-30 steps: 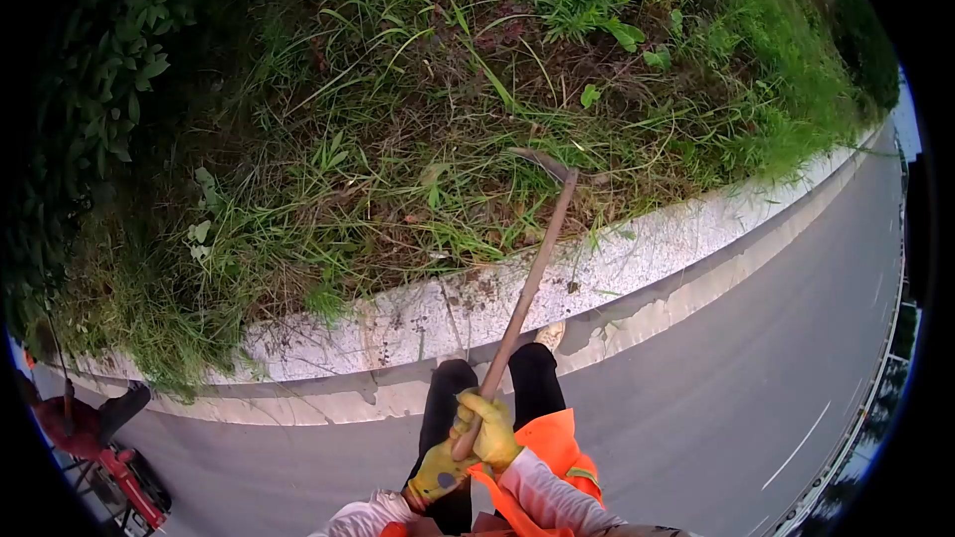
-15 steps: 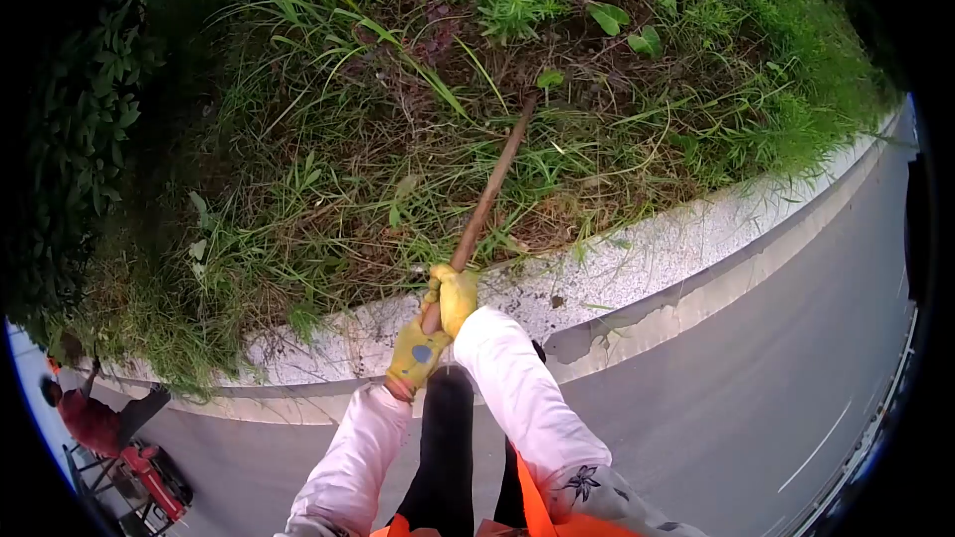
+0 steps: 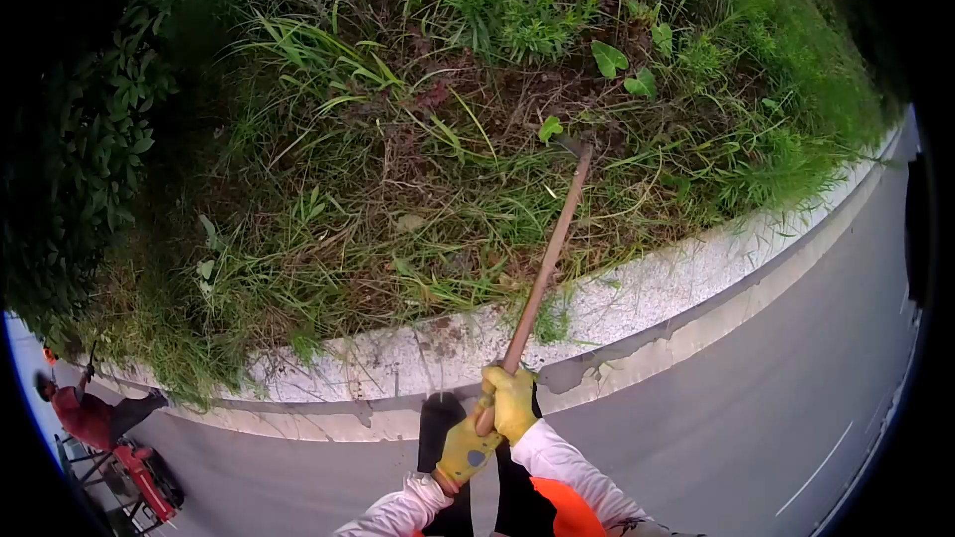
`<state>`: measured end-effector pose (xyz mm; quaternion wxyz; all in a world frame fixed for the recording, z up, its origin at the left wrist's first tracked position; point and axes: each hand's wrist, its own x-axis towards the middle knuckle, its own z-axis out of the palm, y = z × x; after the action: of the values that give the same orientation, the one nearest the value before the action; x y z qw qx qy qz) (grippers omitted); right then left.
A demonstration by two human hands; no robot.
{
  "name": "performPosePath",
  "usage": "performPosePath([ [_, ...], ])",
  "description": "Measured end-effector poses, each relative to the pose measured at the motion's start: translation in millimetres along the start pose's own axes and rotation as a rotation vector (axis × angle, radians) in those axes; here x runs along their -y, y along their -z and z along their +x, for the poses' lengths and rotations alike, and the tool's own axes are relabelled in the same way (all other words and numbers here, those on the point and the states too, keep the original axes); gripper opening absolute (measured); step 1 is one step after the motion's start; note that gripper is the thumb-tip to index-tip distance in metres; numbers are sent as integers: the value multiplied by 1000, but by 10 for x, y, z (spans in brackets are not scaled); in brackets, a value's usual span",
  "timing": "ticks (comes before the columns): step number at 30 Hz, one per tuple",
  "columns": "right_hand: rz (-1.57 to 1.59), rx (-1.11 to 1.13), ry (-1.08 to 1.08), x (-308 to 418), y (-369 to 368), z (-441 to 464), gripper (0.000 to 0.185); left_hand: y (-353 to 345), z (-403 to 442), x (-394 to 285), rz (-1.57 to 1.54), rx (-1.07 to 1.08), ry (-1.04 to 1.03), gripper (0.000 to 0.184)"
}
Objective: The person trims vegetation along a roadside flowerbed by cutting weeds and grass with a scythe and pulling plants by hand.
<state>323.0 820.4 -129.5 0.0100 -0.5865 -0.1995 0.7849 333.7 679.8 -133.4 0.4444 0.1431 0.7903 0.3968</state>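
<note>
A hoe (image 3: 550, 264) with a long wooden handle slants up and to the right from my hands. Its dark metal blade (image 3: 567, 143) shows only in part among weeds and dry stalks. My left hand (image 3: 468, 452), in a yellow work glove with a grey patch, is closed around the handle near its butt end. Just above it, my right hand (image 3: 512, 404), also in a yellow glove, grips the same handle. Both hands are low in view, above my dark trousers and near the kerb's outer side.
Grass and weeds (image 3: 308, 239) cover the bank behind a pale stone kerb (image 3: 657, 293). Grey road (image 3: 686, 438) runs along its near side. At far left, a person in a red top (image 3: 85, 416) is by a red machine (image 3: 149, 482). Dark leafy bushes (image 3: 99, 139) stand at left.
Both hands have come down toward my body and slightly right, pulling the hoe handle with them. The handle's far end now lies further right, and part of the blade shows.
</note>
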Motion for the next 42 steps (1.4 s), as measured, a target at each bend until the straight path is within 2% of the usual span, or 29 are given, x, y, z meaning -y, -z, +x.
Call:
performPosePath([
  [1,6,-15,54,129,7,132,16,60,241,-226,97,33,-30,48],
  [3,97,-13,89,371,-82,436,18,23,686,-114,61,54,-203,59],
  [5,-23,-44,109,705,-393,736,18,95,1231,-112,99,-97,-340,54],
  [6,-71,-16,165,836,-599,1091,18,230,1670,-25,-2,-72,-287,53],
  [7,-118,2,189,704,-715,1313,19,362,1515,161,-123,-44,-125,52],
  [8,-314,71,52,416,-786,1088,19,497,1352,337,-243,-35,39,51],
  [9,-397,98,33,-53,-822,946,16,594,999,570,-274,-74,152,55],
  [10,-400,89,-7,-708,-742,630,14,615,358,852,-206,-111,213,60],
  [11,-355,73,-90,-1228,-616,220,12,607,-395,1214,-33,-150,182,64],
  [12,-269,73,-210,-1532,-472,-171,10,522,-1143,1679,170,-166,59,69],
  [13,-86,115,-429,-1672,-349,-487,8,411,-1764,1959,328,-185,-71,74],
  [15,-42,168,-480,-1484,-336,-762,8,540,-1684,698,434,-207,-332,48],
  [17,-96,150,-332,-1335,-343,-634,8,529,-931,385,664,-374,-723,34],
  [18,-75,159,-243,-1237,-308,-475,8,500,-876,350,352,-204,-290,45],
  [19,-59,166,-155,-953,-351,-307,8,520,-774,159,80,-165,161,58],
  [20,-79,103,-131,-658,-380,-171,9,540,-466,20,96,-43,204,61],
  [21,-4,67,-27,-287,-491,-108,12,523,-109,-79,127,-6,177,57],
  [24,54,14,80,365,-686,624,14,679,999,-279,105,27,-207,48],
  [27,33,130,75,754,-1253,1311,20,994,1995,-98,138,-47,-257,36],
  [28,65,166,-56,790,-1469,1266,20,1094,2064,65,79,-62,-124,34],
  [30,-43,245,-59,361,-1588,1568,15,1224,1834,116,-133,-132,-46,32],
  [31,-69,244,-94,172,-1566,1518,13,1289,1608,84,-228,-97,81,36],
  [32,-61,240,-100,75,-1490,1445,12,1203,1441,228,-200,-123,53,38],
  [35,-29,286,-154,234,-1351,1400,14,1119,1357,-66,-308,-19,138,42],
  [36,-70,289,-165,331,-1333,1465,15,1104,1471,-114,-261,-13,100,36],
  [37,-108,286,-176,521,-1384,1469,17,1178,1616,-269,-395,109,190,27],
  [39,-148,308,-93,725,-1496,1819,21,1220,1995,-371,-546,141,215,21],
  [41,-173,305,28,563,-1477,1995,19,1083,2112,-62,-544,3,186,18],
  [42,-132,269,-66,259,-1325,1863,19,938,1783,123,-550,-8,238,26],
])
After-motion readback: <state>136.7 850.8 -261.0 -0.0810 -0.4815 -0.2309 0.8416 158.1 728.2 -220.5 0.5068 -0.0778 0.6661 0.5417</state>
